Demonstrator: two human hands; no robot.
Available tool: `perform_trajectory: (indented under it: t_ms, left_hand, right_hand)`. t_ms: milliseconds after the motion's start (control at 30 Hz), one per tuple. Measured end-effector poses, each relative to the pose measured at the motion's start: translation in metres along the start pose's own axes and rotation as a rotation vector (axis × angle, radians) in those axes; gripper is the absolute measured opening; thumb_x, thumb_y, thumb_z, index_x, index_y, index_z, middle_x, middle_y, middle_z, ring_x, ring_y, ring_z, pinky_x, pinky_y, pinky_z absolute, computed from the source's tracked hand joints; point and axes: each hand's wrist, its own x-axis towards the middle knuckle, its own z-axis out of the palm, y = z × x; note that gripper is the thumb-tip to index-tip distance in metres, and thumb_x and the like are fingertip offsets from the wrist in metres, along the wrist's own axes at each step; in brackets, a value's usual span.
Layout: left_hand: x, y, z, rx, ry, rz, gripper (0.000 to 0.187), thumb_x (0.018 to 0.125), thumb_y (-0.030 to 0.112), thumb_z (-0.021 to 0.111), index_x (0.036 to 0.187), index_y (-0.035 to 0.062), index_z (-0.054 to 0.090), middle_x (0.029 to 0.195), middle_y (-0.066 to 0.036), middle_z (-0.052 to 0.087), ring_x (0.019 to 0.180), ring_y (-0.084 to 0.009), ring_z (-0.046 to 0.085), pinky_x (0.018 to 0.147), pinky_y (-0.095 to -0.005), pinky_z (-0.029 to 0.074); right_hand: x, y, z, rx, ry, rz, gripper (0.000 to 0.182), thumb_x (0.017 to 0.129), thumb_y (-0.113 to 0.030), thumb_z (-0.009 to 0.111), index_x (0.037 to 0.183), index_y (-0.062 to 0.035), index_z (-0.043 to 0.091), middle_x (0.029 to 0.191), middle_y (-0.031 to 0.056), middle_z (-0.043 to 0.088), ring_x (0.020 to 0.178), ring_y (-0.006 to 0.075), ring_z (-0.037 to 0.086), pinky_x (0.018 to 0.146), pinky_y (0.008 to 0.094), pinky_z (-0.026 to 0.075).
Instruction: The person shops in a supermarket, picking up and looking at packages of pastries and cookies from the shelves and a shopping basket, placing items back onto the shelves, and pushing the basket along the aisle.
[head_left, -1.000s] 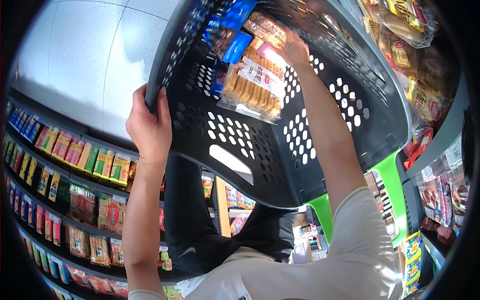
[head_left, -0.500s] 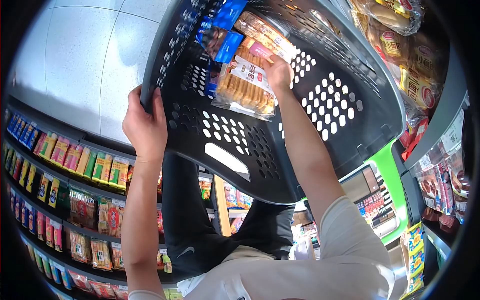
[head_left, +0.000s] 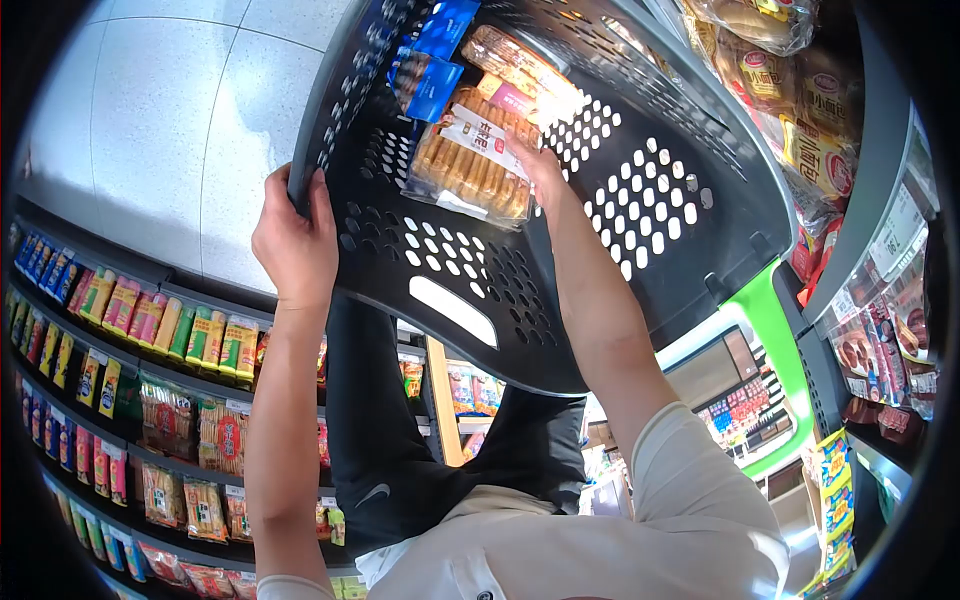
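My left hand [head_left: 296,238] is closed around the rim of a black perforated shopping basket [head_left: 540,330], thumb on the inner side. Inside the basket, my right hand [head_left: 537,163] grips the right edge of a clear packet of sliced bread [head_left: 470,160] with a white label; some of its fingers are hidden. The packet rests near the basket's left wall. Just beyond it lie a long packaged bread loaf [head_left: 520,62] and two blue snack packs [head_left: 436,85]. A pink-labelled packet [head_left: 507,96] shows partly behind the sliced bread.
A shelf [head_left: 150,365] of colourful snack packets and tubes runs along the left. Bagged bread [head_left: 815,150] fills a rack at the right, with a price tag [head_left: 897,235] on its edge. A bright green frame [head_left: 790,370] stands below the basket's right corner. Tiled floor [head_left: 160,130] shows upper left.
The packet of sliced bread has shifted a little left inside the basket, my right hand moving with it. My left hand stays on the rim. The basket's right side has moved slightly left.
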Motion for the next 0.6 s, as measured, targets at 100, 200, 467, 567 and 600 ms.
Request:
perform_trajectory:
  t_ms: [100,200,467,567,600]
  left_hand:
    - [-0.001,0.001,0.000,0.005,0.002,0.007,0.021,0.095,0.022,0.066,0.107,0.0053,0.061,0.083,-0.016,0.071,0.073,-0.0366,0.069,0.064,-0.0413,0.053]
    - [-0.001,-0.001,-0.001,0.013,0.013,0.024,0.021,0.095,0.022,0.066,0.107,0.0056,0.061,0.082,-0.016,0.071,0.071,-0.0367,0.069,0.064,-0.0415,0.053]
    - [0.000,-0.002,-0.004,0.014,0.011,0.026,0.020,0.095,0.024,0.065,0.106,0.0076,0.061,0.080,-0.016,0.070,0.069,-0.0374,0.068,0.062,-0.0424,0.052]
    - [0.002,-0.005,-0.005,0.064,0.030,0.055,0.020,0.095,0.025,0.064,0.106,0.0080,0.061,0.080,-0.016,0.070,0.070,-0.0379,0.068,0.062,-0.0432,0.052]
    - [0.002,-0.004,-0.006,0.067,0.018,0.044,0.020,0.095,0.025,0.064,0.106,0.0080,0.061,0.081,-0.016,0.070,0.070,-0.0381,0.068,0.062,-0.0435,0.052]
  right_hand:
    - [-0.011,0.004,0.006,0.164,-0.020,0.044,0.056,0.082,-0.041,0.082,0.109,0.0064,0.069,0.097,0.0129,0.072,0.076,0.0188,0.068,0.063,0.0332,0.057]
    - [-0.011,0.008,0.006,0.305,-0.084,0.110,0.049,0.084,-0.033,0.081,0.116,0.0012,0.067,0.104,0.0112,0.070,0.093,0.0198,0.067,0.080,0.0392,0.056]
    - [-0.066,-0.035,0.031,0.453,0.071,-0.094,0.060,0.083,-0.014,0.079,0.129,-0.0004,0.041,0.118,0.0176,0.060,0.104,0.0264,0.065,0.086,0.0416,0.056]
    - [-0.081,-0.033,0.024,0.410,0.142,-0.222,0.073,0.081,-0.013,0.080,0.133,0.0002,0.031,0.120,0.0194,0.056,0.104,0.0279,0.064,0.082,0.0430,0.057]
    - [-0.083,-0.032,0.021,0.392,0.178,-0.265,0.072,0.081,-0.013,0.081,0.134,0.0005,0.034,0.120,0.0195,0.055,0.104,0.0269,0.064,0.080,0.0438,0.056]
